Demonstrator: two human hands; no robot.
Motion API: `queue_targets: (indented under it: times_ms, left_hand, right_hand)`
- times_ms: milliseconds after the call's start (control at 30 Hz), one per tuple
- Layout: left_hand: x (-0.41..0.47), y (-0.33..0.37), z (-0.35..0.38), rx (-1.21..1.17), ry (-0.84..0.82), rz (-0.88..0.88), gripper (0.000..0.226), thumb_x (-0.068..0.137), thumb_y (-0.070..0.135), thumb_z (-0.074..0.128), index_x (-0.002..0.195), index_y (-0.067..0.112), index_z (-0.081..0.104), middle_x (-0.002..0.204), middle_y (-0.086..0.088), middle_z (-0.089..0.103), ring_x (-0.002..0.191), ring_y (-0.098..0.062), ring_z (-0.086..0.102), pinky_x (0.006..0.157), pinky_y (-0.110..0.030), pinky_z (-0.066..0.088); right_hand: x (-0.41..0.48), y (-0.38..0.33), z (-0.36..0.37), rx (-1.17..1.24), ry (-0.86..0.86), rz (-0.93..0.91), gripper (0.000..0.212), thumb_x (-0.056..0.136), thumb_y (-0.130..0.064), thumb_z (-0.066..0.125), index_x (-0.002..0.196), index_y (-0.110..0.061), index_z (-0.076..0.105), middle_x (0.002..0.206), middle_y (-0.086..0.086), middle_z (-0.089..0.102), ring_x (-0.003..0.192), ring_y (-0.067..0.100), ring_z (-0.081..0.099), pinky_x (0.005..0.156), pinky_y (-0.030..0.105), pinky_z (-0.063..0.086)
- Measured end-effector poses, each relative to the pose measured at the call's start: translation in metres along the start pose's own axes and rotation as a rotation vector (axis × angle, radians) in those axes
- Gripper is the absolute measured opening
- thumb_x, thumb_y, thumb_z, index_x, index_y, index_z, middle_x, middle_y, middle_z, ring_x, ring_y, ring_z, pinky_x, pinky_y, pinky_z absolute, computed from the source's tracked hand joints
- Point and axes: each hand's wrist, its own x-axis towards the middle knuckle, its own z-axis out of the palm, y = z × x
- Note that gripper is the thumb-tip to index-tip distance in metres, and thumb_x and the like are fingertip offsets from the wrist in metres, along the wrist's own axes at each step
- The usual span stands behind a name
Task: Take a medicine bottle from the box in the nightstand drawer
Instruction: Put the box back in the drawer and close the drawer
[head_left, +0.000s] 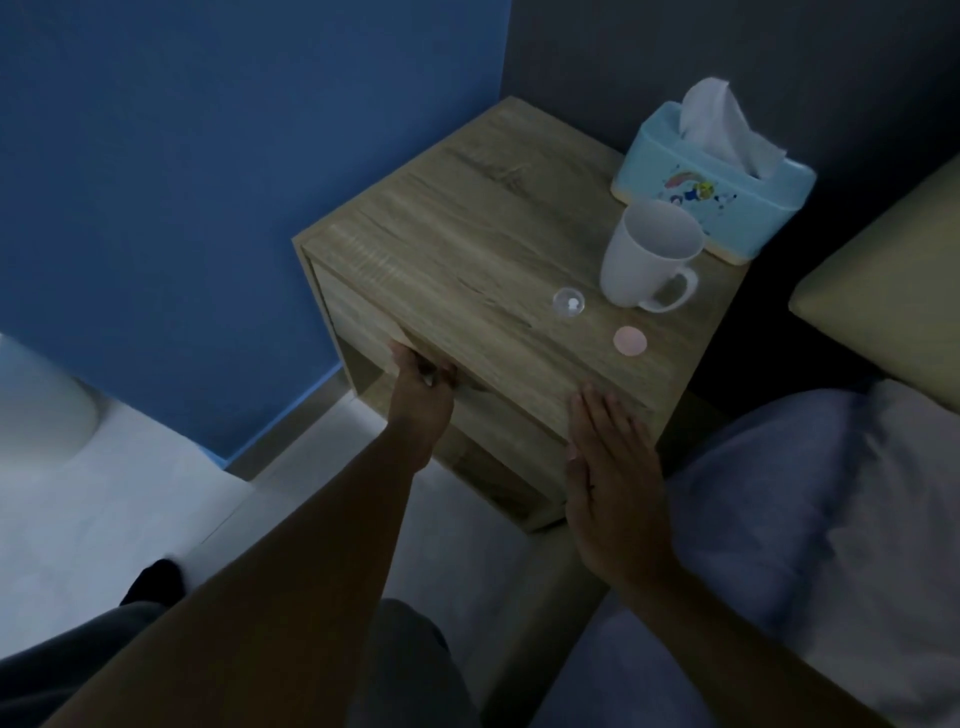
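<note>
Both forearms bare, no sleeves, no watch or rings visible on left hand or right hand. Dark grey trousers lower centre; dark sock or shoe lower left.

The nightstand is a light brown wooden box shape. It stands in the far corner by the blue wall. Its drawer is at the top of the front and looks shut.
</note>
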Motion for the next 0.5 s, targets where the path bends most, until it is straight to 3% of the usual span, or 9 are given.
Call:
queue_targets:
  times_ms: [233,300,367,433,500]
  left_hand:
    - [-0.007,0.012,-0.006,0.080,-0.028,0.000,0.072,0.096,0.029,0.054,0.154,0.033,0.012,0.153,-0.007,0.038,0.131,-0.029,0.047,0.107,-0.052,0.042]
    - [-0.017,0.015,-0.010,0.180,-0.048,0.025,0.066,0.099,0.032,0.048,0.154,0.034,0.012,0.152,-0.009,0.040,0.110,-0.017,0.058,0.096,-0.042,0.051]
    - [-0.032,0.017,-0.014,0.295,-0.062,0.043,0.066,0.102,0.033,0.041,0.157,0.030,0.005,0.155,-0.011,0.038,0.098,-0.002,0.054,0.081,-0.024,0.046]
    - [-0.051,0.027,-0.018,0.406,-0.090,0.065,0.067,0.103,0.032,0.039,0.157,0.023,0.000,0.156,-0.011,0.035,0.112,-0.006,0.053,0.084,-0.017,0.039]
    - [-0.073,0.041,-0.023,0.519,-0.125,0.112,0.069,0.102,0.034,0.042,0.157,0.019,0.004,0.158,-0.012,0.032,0.134,-0.019,0.043,0.097,-0.026,0.039]
  right_hand:
    - [0.003,-0.001,-0.008,-0.008,-0.052,-0.011,0.056,0.096,-0.011,0.051,0.152,-0.008,0.040,0.159,0.009,0.037,0.151,0.027,0.028,0.123,0.048,0.023]
    - [0.003,-0.002,-0.010,-0.013,-0.070,-0.001,0.057,0.097,-0.010,0.051,0.152,-0.009,0.039,0.160,0.009,0.035,0.151,0.026,0.026,0.123,0.048,0.023]
    - [0.003,-0.002,-0.012,-0.025,-0.091,0.012,0.058,0.097,-0.010,0.048,0.153,-0.008,0.037,0.161,0.008,0.033,0.152,0.026,0.024,0.123,0.046,0.021]
    - [0.006,-0.002,-0.014,-0.035,-0.134,0.015,0.059,0.096,-0.011,0.044,0.154,-0.008,0.034,0.163,0.009,0.030,0.153,0.027,0.022,0.125,0.043,0.018]
    - [0.012,-0.003,-0.020,-0.036,-0.212,0.004,0.059,0.097,-0.012,0.041,0.155,-0.007,0.031,0.165,0.010,0.024,0.154,0.026,0.017,0.125,0.039,0.014]
